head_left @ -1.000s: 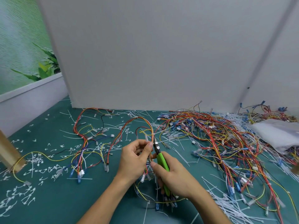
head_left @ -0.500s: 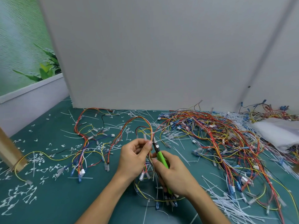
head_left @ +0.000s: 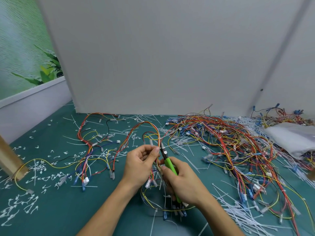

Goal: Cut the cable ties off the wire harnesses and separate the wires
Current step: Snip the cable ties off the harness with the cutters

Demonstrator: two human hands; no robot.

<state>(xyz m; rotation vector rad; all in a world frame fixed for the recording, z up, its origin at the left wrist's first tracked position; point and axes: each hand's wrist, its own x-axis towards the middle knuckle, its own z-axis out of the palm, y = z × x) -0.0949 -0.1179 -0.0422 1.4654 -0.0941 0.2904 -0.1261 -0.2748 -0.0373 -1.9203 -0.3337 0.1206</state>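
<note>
Left hand [head_left: 140, 165] pinches harness [head_left: 154, 133] (orange-yellow); right hand [head_left: 185, 183] grips cutters [head_left: 167, 160].

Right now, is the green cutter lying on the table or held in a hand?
Held. The right hand grips the green cutter, its tip raised at the wire harness the left hand pinches.

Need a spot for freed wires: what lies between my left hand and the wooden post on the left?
Head view: a loose harness of red, yellow and blue wires and white cut cable-tie scraps lie between left hand and wooden post.
</note>
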